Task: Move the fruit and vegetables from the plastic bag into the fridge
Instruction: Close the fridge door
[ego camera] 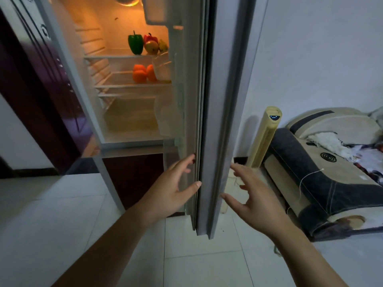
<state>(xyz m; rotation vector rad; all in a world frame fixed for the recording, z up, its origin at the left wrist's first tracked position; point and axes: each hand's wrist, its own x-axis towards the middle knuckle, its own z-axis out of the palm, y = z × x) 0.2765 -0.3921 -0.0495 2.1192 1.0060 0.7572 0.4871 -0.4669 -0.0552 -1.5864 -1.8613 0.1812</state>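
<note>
Left hand [174,189], fingers spread, touches the inner edge of the fridge door [219,121], right hand [255,204] splayed and empty near its outer face, likely to close it, since peppers [135,44] and oranges [143,74] sit shelved inside

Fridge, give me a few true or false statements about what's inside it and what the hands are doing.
1. The green pepper stands on the upper shelf. True.
2. The oranges share that shelf with it. False: they lie one shelf lower.
3. The fridge door is shut. False: it stands open, and the inside is lit.
4. The left hand and the right hand hold no fruit. True.
</note>
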